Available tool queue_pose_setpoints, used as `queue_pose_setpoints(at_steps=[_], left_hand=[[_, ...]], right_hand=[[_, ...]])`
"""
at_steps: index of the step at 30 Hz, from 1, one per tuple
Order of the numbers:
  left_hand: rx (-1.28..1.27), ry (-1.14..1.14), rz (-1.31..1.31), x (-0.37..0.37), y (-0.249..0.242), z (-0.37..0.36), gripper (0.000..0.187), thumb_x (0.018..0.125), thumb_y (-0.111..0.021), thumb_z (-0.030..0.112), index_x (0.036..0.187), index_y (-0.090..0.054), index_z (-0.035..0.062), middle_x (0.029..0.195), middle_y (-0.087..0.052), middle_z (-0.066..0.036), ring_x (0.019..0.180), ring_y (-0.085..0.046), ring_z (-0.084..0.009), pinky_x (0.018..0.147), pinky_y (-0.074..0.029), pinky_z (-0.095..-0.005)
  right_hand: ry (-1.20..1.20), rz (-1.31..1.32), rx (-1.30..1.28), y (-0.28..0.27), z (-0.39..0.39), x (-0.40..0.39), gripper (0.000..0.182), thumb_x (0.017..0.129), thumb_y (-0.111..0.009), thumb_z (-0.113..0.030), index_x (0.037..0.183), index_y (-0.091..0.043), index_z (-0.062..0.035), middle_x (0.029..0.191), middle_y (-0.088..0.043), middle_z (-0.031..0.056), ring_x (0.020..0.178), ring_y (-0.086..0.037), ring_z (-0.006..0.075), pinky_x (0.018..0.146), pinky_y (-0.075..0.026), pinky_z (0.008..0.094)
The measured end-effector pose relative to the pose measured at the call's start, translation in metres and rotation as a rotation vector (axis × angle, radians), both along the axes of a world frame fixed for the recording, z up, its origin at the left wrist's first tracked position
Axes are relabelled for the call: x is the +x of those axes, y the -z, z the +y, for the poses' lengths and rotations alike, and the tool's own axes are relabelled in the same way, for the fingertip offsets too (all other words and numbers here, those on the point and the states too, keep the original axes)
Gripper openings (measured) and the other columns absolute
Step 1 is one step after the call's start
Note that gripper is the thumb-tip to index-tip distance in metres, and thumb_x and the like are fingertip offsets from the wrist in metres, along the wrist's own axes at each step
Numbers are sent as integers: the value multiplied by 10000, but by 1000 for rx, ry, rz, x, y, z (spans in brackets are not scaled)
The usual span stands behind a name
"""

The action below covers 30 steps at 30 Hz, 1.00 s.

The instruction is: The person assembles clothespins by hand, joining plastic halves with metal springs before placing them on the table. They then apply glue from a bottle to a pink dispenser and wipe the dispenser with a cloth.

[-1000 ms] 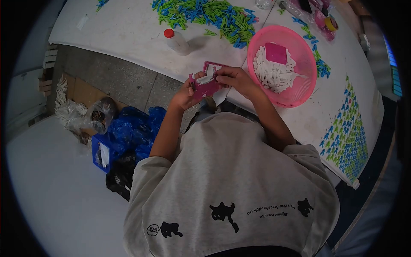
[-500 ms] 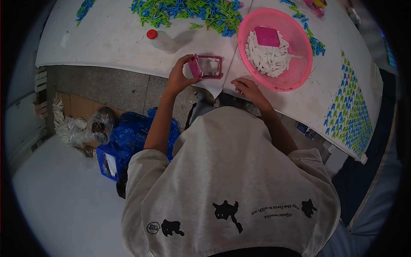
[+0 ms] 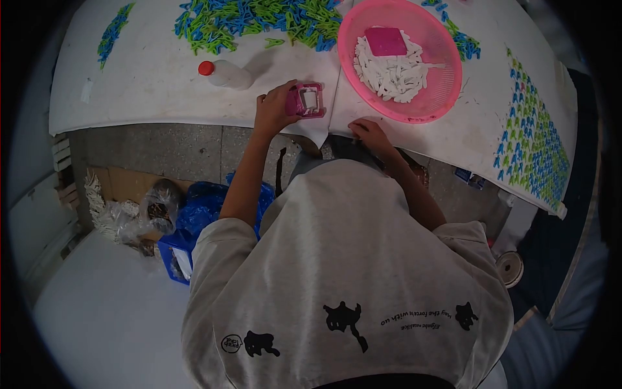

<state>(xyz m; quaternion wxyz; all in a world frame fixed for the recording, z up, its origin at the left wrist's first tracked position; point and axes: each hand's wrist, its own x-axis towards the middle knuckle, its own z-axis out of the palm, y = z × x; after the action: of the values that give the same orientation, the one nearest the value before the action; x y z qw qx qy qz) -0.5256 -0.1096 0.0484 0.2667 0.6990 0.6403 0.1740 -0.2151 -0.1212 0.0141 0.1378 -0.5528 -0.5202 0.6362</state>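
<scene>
A small pink case (image 3: pixel 318 113) is gripped at its left side by the left hand (image 3: pixel 275 110) near the front edge of a white table (image 3: pixel 162 97), a white piece (image 3: pixel 310 98) framed inside. The right hand (image 3: pixel 372 135) is held near the case, fingers curled; whether anything is pinched there cannot be told. White strips (image 3: pixel 392 81) are heaped in a pink basket (image 3: pixel 449 71) beyond.

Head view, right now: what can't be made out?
In the head view:
Pink case: its white contents, too small and blurred to identify.
Right hand: whether it pinches anything; too small and dim.
White pieces: any under the pink plate, hidden by it.
Clothespin pile: far end, cut off by the top edge.
</scene>
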Motion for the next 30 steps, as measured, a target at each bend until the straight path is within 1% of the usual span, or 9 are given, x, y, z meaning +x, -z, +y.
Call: queue_pose_setpoints(at_steps=[2, 8, 12, 18, 20, 21, 23, 30], left_hand=[[-7, 5, 27, 2, -1, 1, 1012, 567, -899, 214, 1456, -417, 214, 1323, -587, -62, 1228, -548, -264, 999, -351, -470], [28, 58, 90, 4, -1, 4, 997, 548, -907, 233, 1429, -440, 228, 1304, -600, -53, 1213, -558, -255, 964, -366, -472], [31, 62, 126, 6, -4, 4, 990, 542, -908, 237, 1419, -448, 229, 1288, -610, -51, 1203, -565, -257, 934, -385, -465], [46, 77, 147, 9, -5, 6, 986, 533, -909, 232, 1410, -458, 225, 1283, -613, -47, 1196, -568, -250, 911, -400, -445], [43, 81, 153, 9, -5, 6, 983, 532, -909, 230, 1407, -460, 223, 1284, -614, -45, 1195, -569, -247, 906, -403, -441], [51, 95, 156, 9, -5, 7, 979, 532, -908, 228, 1403, -461, 221, 1281, -616, -44, 1192, -570, -245, 904, -404, -441], [60, 109, 160, 11, -5, 8, 976, 532, -908, 226, 1400, -463, 219, 1278, -618, -42, 1190, -572, -243, 903, -406, -441], [47, 105, 177, 13, -6, 10, 962, 531, -904, 223, 1389, -469, 214, 1262, -628, -36, 1178, -580, -244, 894, -412, -443]], right_hand=[[-35, -43, -2, 1, 0, 2, 280, 954, -612, -270, 1041, -654, -7, 852, -624, 30, 776, -582, 118, 709, -466, 264], [-24, -20, -14, 8, 0, 3, 269, 952, -618, -268, 1025, -654, -11, 827, -626, 30, 740, -581, 112, 673, -462, 263], [-3, -7, -28, 8, 0, 2, 266, 952, -619, -265, 1021, -654, -10, 820, -624, 32, 726, -583, 116, 682, -464, 263], [-21, 2, 23, 15, -1, 5, 272, 952, -619, -266, 1035, -658, -10, 833, -634, 38, 751, -593, 120, 704, -475, 267], [22, 21, 10, 14, -1, 4, 321, 934, -631, -286, 988, -671, 27, 798, -643, 56, 739, -590, 137, 711, -475, 296], [22, 21, 10, 13, -1, 5, 321, 934, -631, -286, 988, -671, 27, 798, -643, 56, 739, -590, 137, 711, -475, 296], [1, 6, -16, 10, -1, 5, 288, 947, -622, -274, 1063, -663, -13, 853, -643, 41, 782, -600, 126, 722, -477, 268], [-9, -3, -20, 6, -1, 5, 306, 945, -621, -293, 1079, -662, -21, 859, -642, 37, 802, -597, 122, 725, -470, 268]])
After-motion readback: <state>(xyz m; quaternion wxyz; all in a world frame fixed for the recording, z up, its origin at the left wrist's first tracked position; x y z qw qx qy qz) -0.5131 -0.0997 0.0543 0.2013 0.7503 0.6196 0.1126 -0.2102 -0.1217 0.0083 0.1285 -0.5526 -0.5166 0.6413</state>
